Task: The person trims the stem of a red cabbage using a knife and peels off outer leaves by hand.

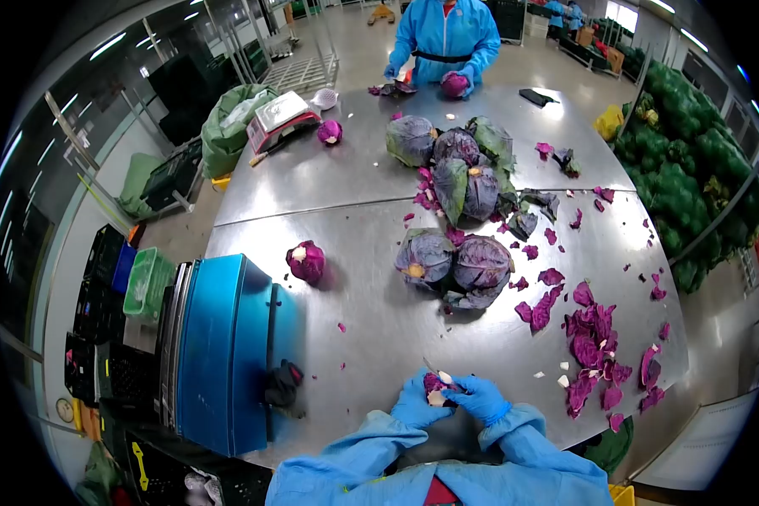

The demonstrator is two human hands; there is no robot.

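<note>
Near the table's front edge, my left hand (417,402), in a blue glove, is closed round a small red cabbage (434,384) with a pale cut patch. From the right, my right hand (482,400), also gloved, is closed on a small knife (434,368), its thin blade over the cabbage. Farther up the steel table (354,312) sit several large purple cabbages (481,261) with their outer leaves. One peeled red cabbage (305,261) stands at the left of them, and another (330,132) lies farther back.
Torn purple leaves (594,337) are scattered on the right. A blue metal box (219,354) and a dark cloth (284,384) are at the left edge. A scale (282,118) stands back left. Across the table a co-worker (445,38) holds a cabbage. Green net sacks (683,160) are piled right.
</note>
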